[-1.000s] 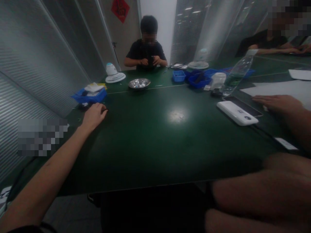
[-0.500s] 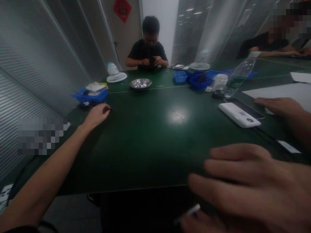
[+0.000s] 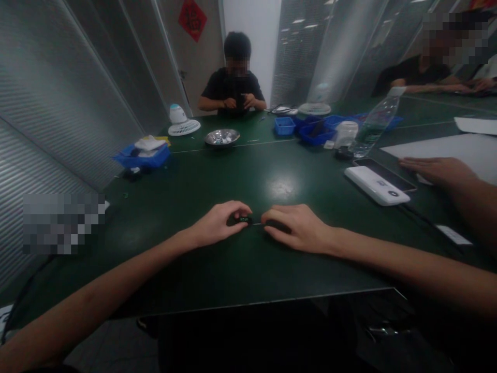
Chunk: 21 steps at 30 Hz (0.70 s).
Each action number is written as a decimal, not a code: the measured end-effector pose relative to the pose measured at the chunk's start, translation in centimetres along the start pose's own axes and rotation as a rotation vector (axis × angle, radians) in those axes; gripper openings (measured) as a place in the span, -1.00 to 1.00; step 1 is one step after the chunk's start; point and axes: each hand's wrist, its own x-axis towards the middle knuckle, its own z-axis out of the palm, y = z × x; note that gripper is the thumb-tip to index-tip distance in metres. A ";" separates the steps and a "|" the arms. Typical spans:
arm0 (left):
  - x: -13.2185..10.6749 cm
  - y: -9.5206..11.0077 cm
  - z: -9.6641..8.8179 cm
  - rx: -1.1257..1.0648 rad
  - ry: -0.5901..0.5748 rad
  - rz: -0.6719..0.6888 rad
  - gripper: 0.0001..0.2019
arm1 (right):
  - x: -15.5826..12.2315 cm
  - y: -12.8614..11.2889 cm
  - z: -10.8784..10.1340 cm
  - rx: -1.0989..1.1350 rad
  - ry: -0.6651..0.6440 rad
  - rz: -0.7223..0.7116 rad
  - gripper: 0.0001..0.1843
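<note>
Both my hands rest on the dark green table (image 3: 248, 269), meeting near its middle. My left hand (image 3: 219, 224) is closed in a pinch on a small dark part (image 3: 244, 219) with a faint green mark. My right hand (image 3: 298, 227) lies just to its right, fingers curled over something small and dark that I cannot make out; a thin pale line runs between the two hands. The fingertips of both hands almost touch.
A white power bank (image 3: 376, 185) and a phone lie at the right beside another person's hand (image 3: 438, 170). Blue bins (image 3: 143, 155) (image 3: 310, 129), a metal bowl (image 3: 222, 137), a small fan (image 3: 181, 120) and a water bottle (image 3: 370, 128) stand farther back. A person sits at the far end.
My left hand came from the far left by the blue bin to the table's middle. My right hand moved from close under the camera out to meet it.
</note>
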 end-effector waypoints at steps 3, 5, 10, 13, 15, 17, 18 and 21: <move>-0.3 0.3 0.2 -0.005 0.024 -0.008 -0.68 | 0.1 -0.2 0.3 -0.006 -0.003 0.006 -0.75; -0.4 0.3 0.0 0.003 0.014 -0.005 -0.73 | 0.1 -0.2 0.5 -0.010 0.007 0.005 -0.75; -0.2 0.5 -0.1 -0.021 -0.016 0.001 -0.86 | 0.0 0.3 0.8 0.021 0.025 0.018 -0.75; -0.2 0.6 0.0 -0.033 -0.021 0.012 -0.85 | 0.0 0.5 0.9 0.048 0.001 0.018 -0.74; -0.3 0.5 0.0 -0.043 -0.024 0.013 -0.85 | 0.0 0.5 0.9 0.074 -0.010 0.016 -0.73; -0.3 0.4 0.0 -0.053 -0.024 0.010 -0.85 | 0.1 0.5 0.9 0.104 -0.026 0.016 -0.72; -0.3 0.4 0.1 -0.057 -0.024 0.008 -0.84 | 0.2 0.6 0.9 0.119 -0.035 0.021 -0.72; -0.3 0.3 0.1 -0.061 -0.029 0.001 -0.84 | 0.3 0.6 0.8 0.162 -0.065 0.046 -0.71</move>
